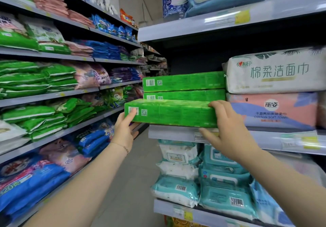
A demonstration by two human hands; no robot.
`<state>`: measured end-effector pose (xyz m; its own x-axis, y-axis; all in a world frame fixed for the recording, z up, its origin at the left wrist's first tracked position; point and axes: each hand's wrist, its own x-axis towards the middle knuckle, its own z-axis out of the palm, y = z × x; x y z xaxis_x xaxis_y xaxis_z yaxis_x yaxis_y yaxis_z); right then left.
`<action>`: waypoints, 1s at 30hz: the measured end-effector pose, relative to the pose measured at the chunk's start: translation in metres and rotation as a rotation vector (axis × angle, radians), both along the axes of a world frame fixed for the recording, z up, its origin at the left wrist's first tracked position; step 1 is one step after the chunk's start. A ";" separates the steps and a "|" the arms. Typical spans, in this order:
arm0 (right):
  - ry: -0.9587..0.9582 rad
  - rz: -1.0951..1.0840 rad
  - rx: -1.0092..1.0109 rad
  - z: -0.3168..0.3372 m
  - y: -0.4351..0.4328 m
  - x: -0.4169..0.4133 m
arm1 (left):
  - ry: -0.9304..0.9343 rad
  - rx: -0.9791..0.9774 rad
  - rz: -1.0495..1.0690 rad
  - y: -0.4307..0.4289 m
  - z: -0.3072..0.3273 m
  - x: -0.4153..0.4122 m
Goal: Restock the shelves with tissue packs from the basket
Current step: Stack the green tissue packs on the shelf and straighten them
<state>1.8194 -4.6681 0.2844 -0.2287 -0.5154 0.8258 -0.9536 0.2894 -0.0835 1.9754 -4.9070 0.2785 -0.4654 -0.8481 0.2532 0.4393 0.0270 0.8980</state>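
Observation:
A long green tissue pack (172,113) lies at the front edge of the right-hand middle shelf (176,134), sticking out to the left past the shelf end. My left hand (124,129) holds its left end, thumb on the barcode face and fingers underneath. My right hand (227,131) grips its right end, fingers curled over the top edge and thumb below. Two more green tissue packs (183,82) are stacked behind and above it on the same shelf. No basket is in view.
A white facial towel pack (275,71) sits on a pink one (275,111) right of the green packs. Wet-wipe packs (218,188) fill the shelf below. The left aisle shelves (53,94) hold green, blue and pink packs. Grey floor (134,173) runs between.

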 end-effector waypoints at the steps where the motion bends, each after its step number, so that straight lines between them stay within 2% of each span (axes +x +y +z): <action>1: 0.018 0.001 -0.012 -0.002 -0.002 0.000 | -0.003 0.005 -0.028 -0.002 -0.003 0.001; 5: 0.081 -0.045 -0.081 0.000 -0.010 -0.002 | 0.006 0.079 -0.125 -0.011 -0.006 0.002; 13: 0.053 -0.077 -0.054 -0.001 -0.023 -0.018 | 0.088 0.109 -0.144 -0.012 0.004 -0.027; 21: 0.065 -0.289 -0.074 -0.010 -0.028 -0.040 | 0.011 0.122 -0.238 -0.016 -0.001 -0.048; 27: 0.111 -0.335 -0.087 -0.013 -0.033 -0.048 | -0.076 0.094 -0.284 -0.023 -0.005 -0.054; 30: 0.073 -0.304 -0.104 -0.012 -0.035 -0.048 | -0.087 0.011 -0.210 -0.025 -0.010 -0.054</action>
